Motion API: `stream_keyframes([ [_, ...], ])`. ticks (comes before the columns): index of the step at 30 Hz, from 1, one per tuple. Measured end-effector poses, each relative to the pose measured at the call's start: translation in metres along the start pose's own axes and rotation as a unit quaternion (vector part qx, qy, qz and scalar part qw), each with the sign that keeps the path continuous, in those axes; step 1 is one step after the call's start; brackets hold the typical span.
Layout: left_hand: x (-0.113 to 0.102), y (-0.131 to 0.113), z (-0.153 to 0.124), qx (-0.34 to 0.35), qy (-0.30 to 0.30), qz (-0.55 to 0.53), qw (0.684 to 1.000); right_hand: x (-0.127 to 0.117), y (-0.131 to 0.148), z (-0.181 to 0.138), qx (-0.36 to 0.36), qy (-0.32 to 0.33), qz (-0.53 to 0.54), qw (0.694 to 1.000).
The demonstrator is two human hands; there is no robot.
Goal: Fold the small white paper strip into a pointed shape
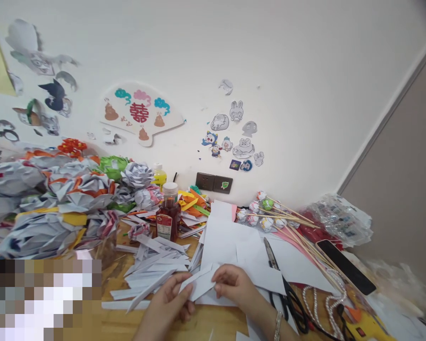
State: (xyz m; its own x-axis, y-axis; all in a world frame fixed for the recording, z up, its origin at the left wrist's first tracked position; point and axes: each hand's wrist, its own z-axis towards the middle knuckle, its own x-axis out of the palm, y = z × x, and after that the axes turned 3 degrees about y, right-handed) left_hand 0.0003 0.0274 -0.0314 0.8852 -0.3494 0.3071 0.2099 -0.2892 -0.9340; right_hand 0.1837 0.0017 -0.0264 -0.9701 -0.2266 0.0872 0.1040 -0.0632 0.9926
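A small folded piece of white paper (198,282) is held between my two hands, low in the middle of the head view. My left hand (175,298) pinches its left end between thumb and fingers. At the right end, the fingers of my right hand (234,284) are closed on the paper's edge. A bracelet circles my right wrist. Under and behind my hands lie white paper sheets (223,239). Folded white paper strips (156,265) are heaped to the left of my left hand. Black-handled scissors (275,265) rest on the sheets beyond my right hand.
Large folded-paper flowers (81,184) pile up at the left. A red-brown bottle (168,213) stands behind the strips. Right of the sheets are sticks with paper buds (294,215), a phone (346,266), a bead string (333,298), a yellow tool (367,327) and clear plastic packaging (344,215).
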Motion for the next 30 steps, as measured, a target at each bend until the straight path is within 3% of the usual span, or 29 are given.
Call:
stream_keyframes([
  [10, 0.001, -0.009, -0.007, -0.016, 0.007, 0.043, 0.999, -0.003, -0.002, 0.0, -0.017, 0.0, -0.015, 1.0],
  [19, 0.007, -0.014, -0.011, -0.045, 0.004, -0.105, 0.993, -0.001, 0.003, -0.002, -0.014, -0.016, -0.005, 1.0],
  [30, 0.004, -0.008, -0.007, -0.056, 0.007, -0.075, 0.996, 0.002, 0.005, -0.001, -0.021, -0.054, -0.017, 0.998],
])
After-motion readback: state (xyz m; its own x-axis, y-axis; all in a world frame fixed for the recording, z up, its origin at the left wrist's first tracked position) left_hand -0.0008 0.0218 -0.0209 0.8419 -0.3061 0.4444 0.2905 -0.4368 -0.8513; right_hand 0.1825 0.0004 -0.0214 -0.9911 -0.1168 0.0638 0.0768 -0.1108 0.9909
